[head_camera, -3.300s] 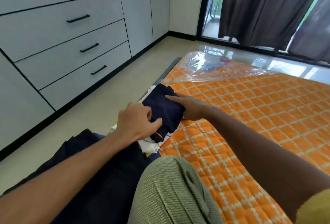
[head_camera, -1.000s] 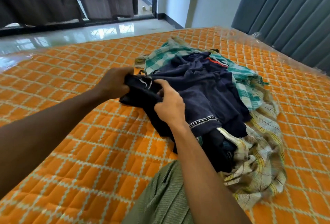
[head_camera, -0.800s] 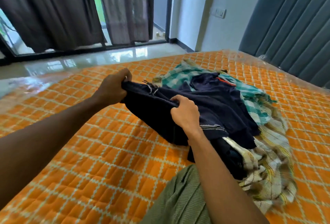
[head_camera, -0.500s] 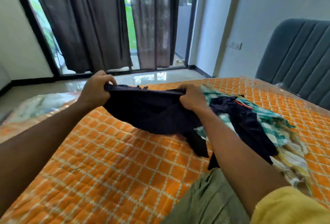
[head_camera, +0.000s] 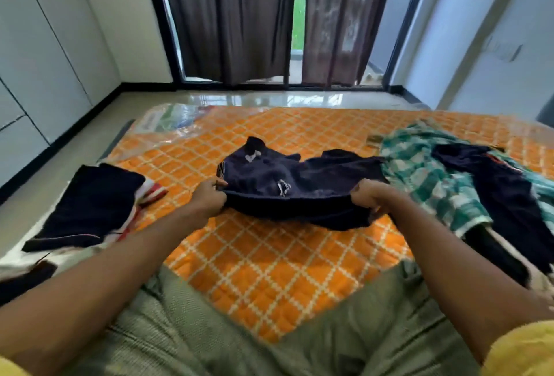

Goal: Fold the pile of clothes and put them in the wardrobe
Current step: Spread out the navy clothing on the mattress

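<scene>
In the middle of the bed, the navy garment is stretched between the two hands. The left hand and the right hand are well apart, each clamped on one end of its near edge. A second ago it was bunched on the pile; now it is pulled clear and spread over bare quilt, with its far part resting on the bed. It looks ready for its first fold. One folded stack lies at the bed's left edge. One unfolded pile lies towards the right edge, showing a green-checked cloth, another navy piece and something pale beneath. The wardrobe lines the left wall.
</scene>
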